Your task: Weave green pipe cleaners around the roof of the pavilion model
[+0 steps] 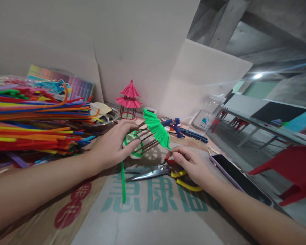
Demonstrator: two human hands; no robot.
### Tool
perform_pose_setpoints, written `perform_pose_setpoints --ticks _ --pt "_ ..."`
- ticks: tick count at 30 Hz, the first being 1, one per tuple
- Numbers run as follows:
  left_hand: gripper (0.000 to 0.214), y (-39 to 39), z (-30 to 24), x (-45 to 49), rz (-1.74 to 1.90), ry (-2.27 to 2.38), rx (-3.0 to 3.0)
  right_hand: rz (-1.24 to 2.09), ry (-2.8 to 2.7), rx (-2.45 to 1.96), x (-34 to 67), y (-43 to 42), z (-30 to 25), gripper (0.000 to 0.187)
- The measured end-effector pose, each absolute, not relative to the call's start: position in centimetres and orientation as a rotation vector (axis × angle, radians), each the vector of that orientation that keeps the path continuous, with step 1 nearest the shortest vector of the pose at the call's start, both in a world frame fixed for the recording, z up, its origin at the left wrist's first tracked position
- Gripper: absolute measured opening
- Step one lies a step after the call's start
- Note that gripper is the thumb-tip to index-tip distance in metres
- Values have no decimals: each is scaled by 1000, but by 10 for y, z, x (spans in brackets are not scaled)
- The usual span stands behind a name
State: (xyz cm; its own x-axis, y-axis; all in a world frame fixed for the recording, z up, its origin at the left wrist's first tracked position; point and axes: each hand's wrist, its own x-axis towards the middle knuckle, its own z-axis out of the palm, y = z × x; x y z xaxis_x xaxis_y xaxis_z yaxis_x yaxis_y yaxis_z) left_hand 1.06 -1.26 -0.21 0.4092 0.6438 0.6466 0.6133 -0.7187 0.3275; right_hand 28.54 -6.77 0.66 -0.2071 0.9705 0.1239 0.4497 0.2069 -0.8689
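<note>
A small pavilion model (149,142) lies tilted on its side, with brown stick posts, a white base edged in green and a pleated green pipe-cleaner roof (156,128). My left hand (114,141) closes around its base end. At the roof's lower edge, my right hand (187,161) is pinched, its fingertips touching or nearly touching the last pleat; what they hold is too small to make out. Scissors (153,172) with yellow and red handles lie beneath the right hand. A green pipe cleaner (123,183) hangs down below the base.
Bundles of colored pipe cleaners (35,115) are piled at left, beside a metal bowl (112,117). Behind stand a pink-roofed pavilion (129,100), a blue glue gun (177,126) and a clear plastic jar (206,114). A phone (241,177) lies at right.
</note>
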Motion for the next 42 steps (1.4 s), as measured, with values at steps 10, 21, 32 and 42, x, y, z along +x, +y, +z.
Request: perform_pose_setpoints --ticks 10,21,32,42 --pt "39 -13 -2 10 1223 1162 2591 853 -1744 -1371 286 -68 8 29" --pt "40 -13 -2 10 1216 1161 2601 809 -1770 -1373 287 -67 6 31" --pt "39 -13 -3 11 1213 1162 2592 844 -1811 -1259 289 -66 4 38" --pt "40 -14 -2 11 1214 1144 2614 824 -1838 -1353 289 -66 6 35"
